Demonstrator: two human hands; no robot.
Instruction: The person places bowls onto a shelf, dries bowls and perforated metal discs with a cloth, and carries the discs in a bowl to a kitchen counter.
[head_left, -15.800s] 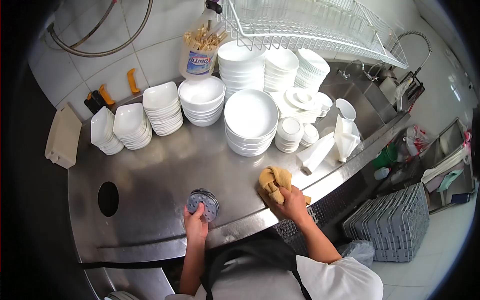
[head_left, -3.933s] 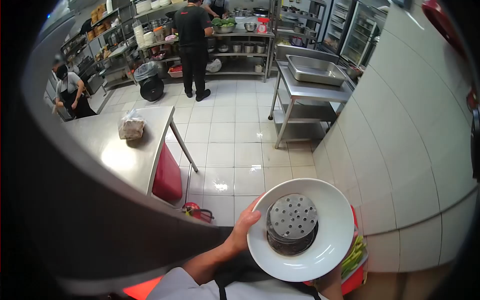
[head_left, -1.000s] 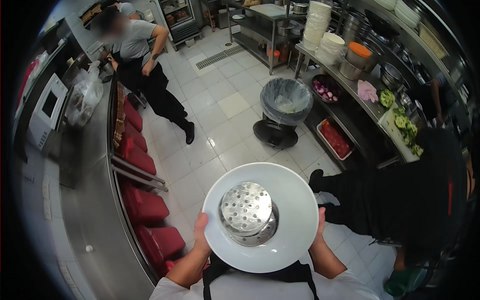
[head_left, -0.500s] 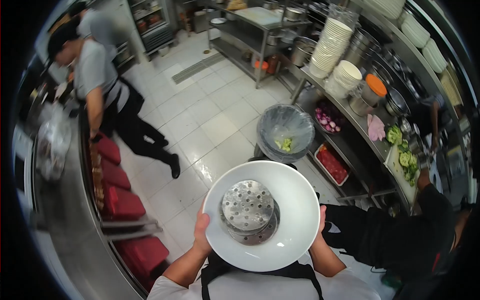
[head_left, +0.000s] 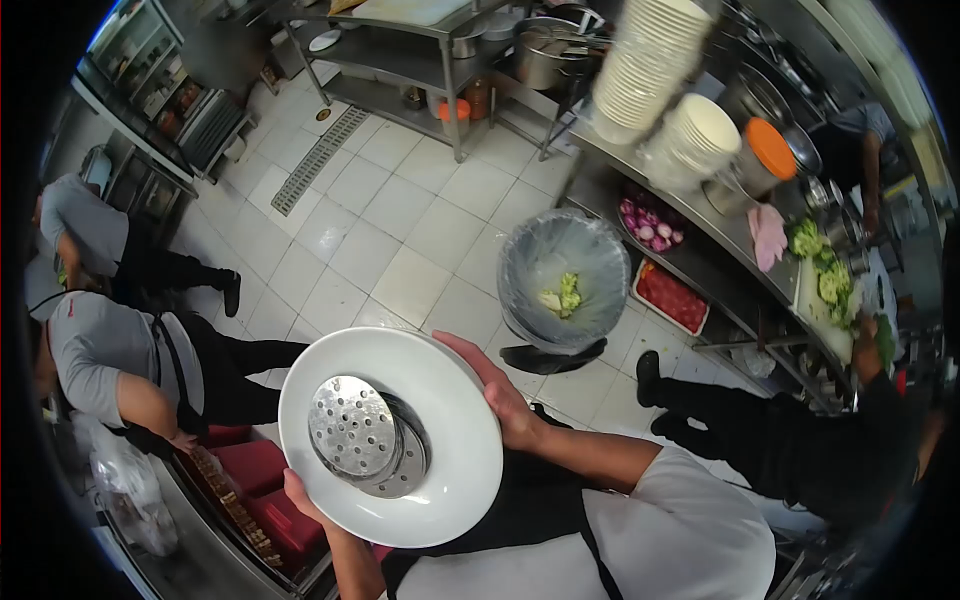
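Observation:
A wide white bowl is held in front of my body, tilted a little. Several round metal discs with holes lie stacked in it, toward its left side. My left hand grips the lower left rim, thumb showing at the edge and fingers mostly hidden beneath. On the upper right rim, my right hand is closed, its fingers running along the outside. Beyond the bowl stands a bin lined with a clear bag, with green leafy scraps inside.
Two people in grey shirts stand at the left counter, above red containers. At right, a person in black works by greens. Stacked white tubs stand on the steel shelving, with red onions below. A drain grate crosses the tiled floor.
My view has turned left. The bowl, still in both hands, has shifted left and tilted, with my right hand now higher on its rim. A second person at left has come more into view.

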